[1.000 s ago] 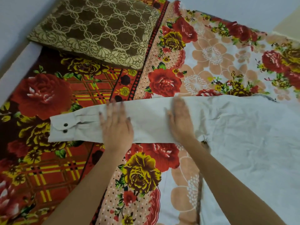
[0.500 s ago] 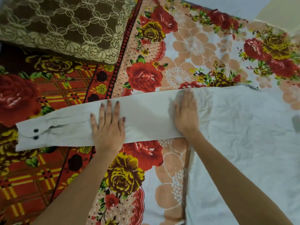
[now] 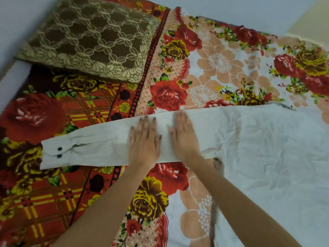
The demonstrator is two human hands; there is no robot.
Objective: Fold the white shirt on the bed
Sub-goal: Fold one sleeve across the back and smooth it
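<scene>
The white shirt lies flat on the bed, its body filling the right side. One long sleeve stretches out to the left and ends in a cuff with two dark buttons. My left hand rests palm down on the middle of the sleeve, fingers spread. Right beside it, my right hand presses flat on the sleeve nearer the shoulder, slightly blurred. Neither hand grips the cloth.
The bed wears a floral sheet of red, yellow and peach flowers. A brown patterned pillow sits at the upper left. A pale wall borders the bed's left and far sides.
My right hand has slid left along the sleeve and now lies close beside my left hand. The view has swung a little, so the cuff sits further right in frame.
</scene>
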